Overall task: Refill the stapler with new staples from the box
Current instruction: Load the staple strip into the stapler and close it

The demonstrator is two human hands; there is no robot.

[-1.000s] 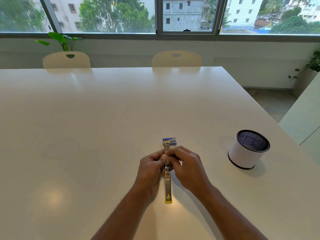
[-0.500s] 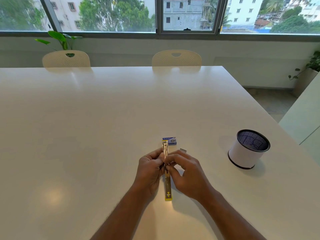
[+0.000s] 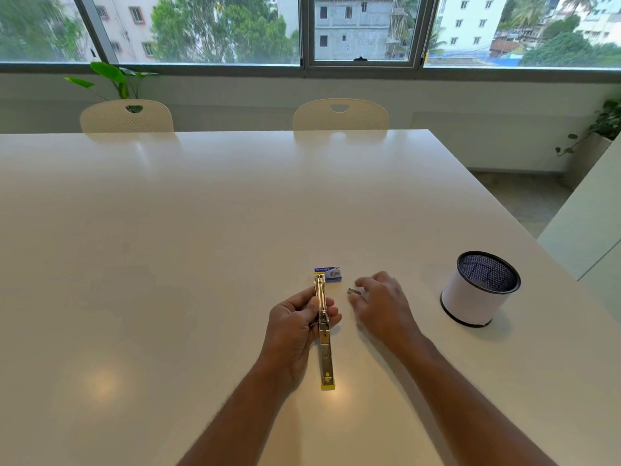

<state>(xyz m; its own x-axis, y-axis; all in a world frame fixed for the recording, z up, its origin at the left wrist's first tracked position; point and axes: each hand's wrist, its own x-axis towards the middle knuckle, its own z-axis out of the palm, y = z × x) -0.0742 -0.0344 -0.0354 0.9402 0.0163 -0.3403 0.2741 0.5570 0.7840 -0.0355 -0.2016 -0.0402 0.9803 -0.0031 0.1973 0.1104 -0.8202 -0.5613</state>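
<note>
A yellow and metal stapler (image 3: 325, 351) lies swung fully open in a long line on the white table (image 3: 201, 247). My left hand (image 3: 295, 326) grips it around the hinge in the middle. A small blue staple box (image 3: 328, 274) sits just beyond the stapler's far end. A short silver strip of staples (image 3: 353, 291) lies on the table to the right of the stapler. My right hand (image 3: 383, 302) is beside that strip, its fingertips at the strip with fingers apart; whether they touch it is unclear.
A round black mesh pen holder with a white wrap (image 3: 480, 289) stands to the right near the table's edge. Two cream chairs (image 3: 340, 116) stand at the far side, under the window. The table's right edge drops off to the floor.
My right hand has left the stapler and moved right to the staple strip. The left hand keeps its hold on the stapler, which stays in place.
</note>
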